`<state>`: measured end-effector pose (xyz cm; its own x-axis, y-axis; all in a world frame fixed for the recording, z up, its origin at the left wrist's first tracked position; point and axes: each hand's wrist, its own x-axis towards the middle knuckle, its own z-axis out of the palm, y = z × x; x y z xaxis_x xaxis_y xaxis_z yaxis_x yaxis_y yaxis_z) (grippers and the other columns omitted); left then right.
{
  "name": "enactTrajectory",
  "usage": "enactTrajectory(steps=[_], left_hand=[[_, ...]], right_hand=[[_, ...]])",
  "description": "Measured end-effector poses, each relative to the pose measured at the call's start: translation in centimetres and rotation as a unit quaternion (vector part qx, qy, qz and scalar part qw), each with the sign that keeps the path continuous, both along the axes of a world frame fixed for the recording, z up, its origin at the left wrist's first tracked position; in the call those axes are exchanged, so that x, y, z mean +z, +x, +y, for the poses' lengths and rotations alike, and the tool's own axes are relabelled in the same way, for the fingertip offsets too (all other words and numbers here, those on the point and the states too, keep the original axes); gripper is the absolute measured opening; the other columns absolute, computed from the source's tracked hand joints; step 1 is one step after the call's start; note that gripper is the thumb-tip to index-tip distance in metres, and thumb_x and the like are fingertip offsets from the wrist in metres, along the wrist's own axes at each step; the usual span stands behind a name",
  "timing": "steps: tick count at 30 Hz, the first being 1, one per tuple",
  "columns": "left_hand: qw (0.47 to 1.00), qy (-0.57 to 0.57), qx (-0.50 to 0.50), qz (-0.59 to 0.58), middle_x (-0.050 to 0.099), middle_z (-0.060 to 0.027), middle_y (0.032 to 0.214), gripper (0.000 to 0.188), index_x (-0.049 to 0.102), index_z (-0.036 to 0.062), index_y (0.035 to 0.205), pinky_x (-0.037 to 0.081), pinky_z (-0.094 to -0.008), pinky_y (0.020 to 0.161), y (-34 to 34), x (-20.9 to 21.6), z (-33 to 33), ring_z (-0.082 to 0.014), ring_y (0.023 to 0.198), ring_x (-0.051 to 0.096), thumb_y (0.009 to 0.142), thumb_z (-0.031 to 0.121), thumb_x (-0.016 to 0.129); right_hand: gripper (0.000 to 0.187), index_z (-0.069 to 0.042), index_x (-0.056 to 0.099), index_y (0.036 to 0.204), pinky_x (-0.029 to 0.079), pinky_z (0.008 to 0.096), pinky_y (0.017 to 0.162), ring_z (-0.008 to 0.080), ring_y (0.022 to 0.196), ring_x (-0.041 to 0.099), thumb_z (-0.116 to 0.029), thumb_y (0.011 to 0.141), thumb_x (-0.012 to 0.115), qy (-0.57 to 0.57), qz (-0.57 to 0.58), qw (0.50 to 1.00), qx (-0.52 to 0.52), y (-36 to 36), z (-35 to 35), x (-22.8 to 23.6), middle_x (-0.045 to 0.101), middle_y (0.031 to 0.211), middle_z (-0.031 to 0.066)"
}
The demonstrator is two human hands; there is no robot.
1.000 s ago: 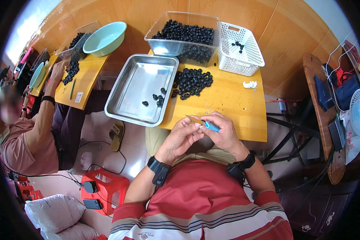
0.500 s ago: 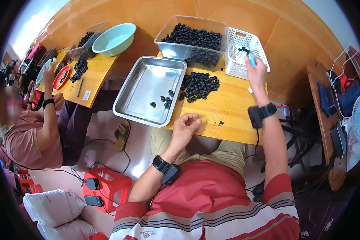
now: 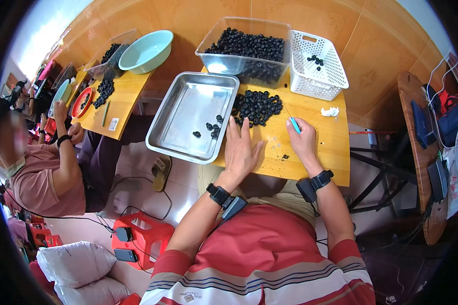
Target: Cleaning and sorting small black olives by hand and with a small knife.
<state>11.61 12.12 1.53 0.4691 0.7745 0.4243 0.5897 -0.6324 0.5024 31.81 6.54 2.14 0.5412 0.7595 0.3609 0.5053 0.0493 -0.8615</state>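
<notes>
Right hand (image 3: 304, 143): clamped on blue-handled tool (image 3: 294, 125), above bench (image 3: 333, 160) between near and far edges. Left hand (image 3: 242, 155): fingers extended, thumb apart, beside black pieces (image 3: 259, 108); contact unclear. Steel tray (image 3: 185, 114) at left edge; white basket (image 3: 318, 87), far right corner.

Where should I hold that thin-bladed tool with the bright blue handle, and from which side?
Take the thin-bladed tool by its bright blue handle, probably best from the near side. The handle is thicker and points back toward the person, while the narrow blade points away, beside the pile of small round black pieces. The right grip holds the handle.
</notes>
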Motion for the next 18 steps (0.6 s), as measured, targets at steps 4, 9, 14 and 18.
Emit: enactTrajectory(steps=[4, 9, 14, 18], left_hand=[[0.999, 0.009, 0.007, 0.045, 0.026, -0.0458, 0.15, 0.081, 0.035, -0.007, 0.148, 0.035, -0.054, 0.114, 1.3, 0.1, 0.7, -0.0563, 0.138, 0.035, 0.09, 0.036, 0.073], [0.997, -0.025, 0.011, 0.073, 0.031, -0.0414, 0.15, 0.077, 0.041, -0.0045, 0.145, 0.035, -0.0535, 0.114, 1.7, 0.2, 1.1, -0.0543, 0.139, 0.035, 0.091, 0.041, 0.071], [0.997, 0.011, 0.004, 0.082, 0.034, -0.0395, 0.15, 0.074, 0.045, -0.0039, 0.143, 0.034, -0.0536, 0.115, 2.3, 0.3, 1.2, -0.053, 0.139, 0.035, 0.091, 0.041, 0.071], [0.997, 0.038, 0.024, 0.057, 0.034, -0.0398, 0.15, 0.072, 0.046, -0.0039, 0.142, 0.034, -0.0543, 0.115, 3.4, 0.9, 2.1, -0.0529, 0.139, 0.034, 0.092, 0.042, 0.07]], right_hand=[[0.025, 0.005, 0.068, 0.093, 0.043, 0.0313, 0.056, 0.0096, 0.06, 0.05, -0.02, 0.097, 0.066, -0.002, 0.004, 1.0, 0.004, 0.8, -0.2, -0.5, 0.057, 0.063, 0.0074], [0.024, 0.005, 0.068, 0.093, 0.043, 0.0321, 0.056, 0.0103, 0.06, 0.049, -0.019, 0.097, 0.066, 0.006, 0.024, 1.0, 0.003, 0.6, -0.1, -0.4, 0.057, 0.064, 0.0076], [0.024, 0.004, 0.068, 0.094, 0.044, 0.0327, 0.057, 0.0115, 0.06, 0.052, -0.02, 0.096, 0.067, 0.007, 0.026, 1.0, 0.003, 0.7, -0.2, -0.6, 0.059, 0.064, 0.0088], [0.023, 0.003, 0.069, 0.095, 0.046, 0.0336, 0.058, 0.0157, 0.059, 0.056, -0.02, 0.095, 0.068, 0.0, 0.011, 1.0, 0.017, 0.7, -0.3, -0.5, 0.062, 0.066, 0.013]])
